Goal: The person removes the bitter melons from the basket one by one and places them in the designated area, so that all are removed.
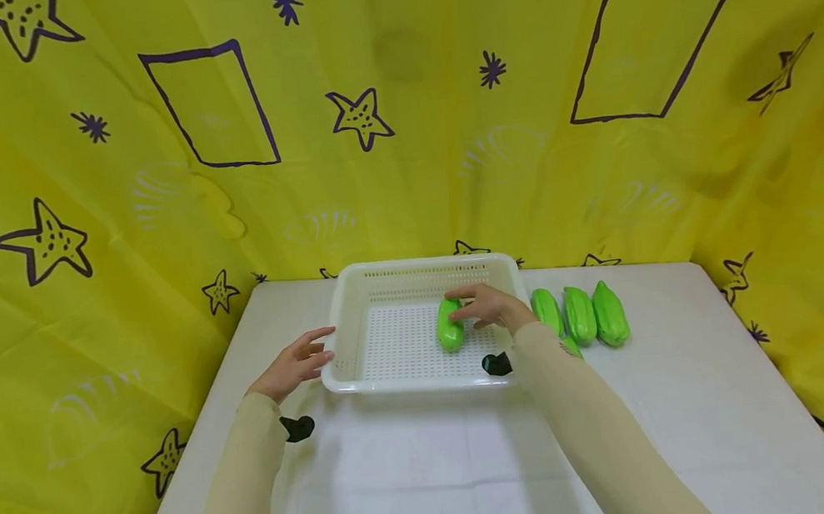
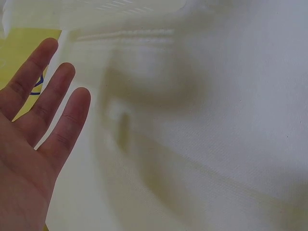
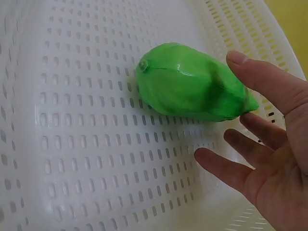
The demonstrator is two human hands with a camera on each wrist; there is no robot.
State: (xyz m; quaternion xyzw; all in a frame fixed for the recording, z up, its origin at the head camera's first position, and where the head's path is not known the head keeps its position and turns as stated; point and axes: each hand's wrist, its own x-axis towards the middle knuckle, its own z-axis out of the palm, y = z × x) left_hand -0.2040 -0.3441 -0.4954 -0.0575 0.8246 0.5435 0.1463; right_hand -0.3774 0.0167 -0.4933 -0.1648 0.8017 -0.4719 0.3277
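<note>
A glossy green, elongated imitation fruit or vegetable (image 1: 451, 333) with a pointed tip lies inside the white plastic basket (image 1: 410, 385), right of its middle. My right hand (image 1: 494, 307) is over the basket at the pointed end of this piece. In the right wrist view, the thumb (image 3: 262, 74) is spread away from the other fingers, which are extended beside the tip rather than wrapped round it. Beside the basket's left wall, my left hand (image 1: 290, 370) has its fingers straight and spread, fingertips near the rim. Nothing is in its palm (image 2: 21, 173).
Several similar green pieces (image 1: 580, 316) stand in a row on the white-covered table (image 1: 420, 474), just right of the basket. My right forearm partly hides one. A yellow curtain (image 1: 404, 182) with starfish drawings hangs behind and at both sides.
</note>
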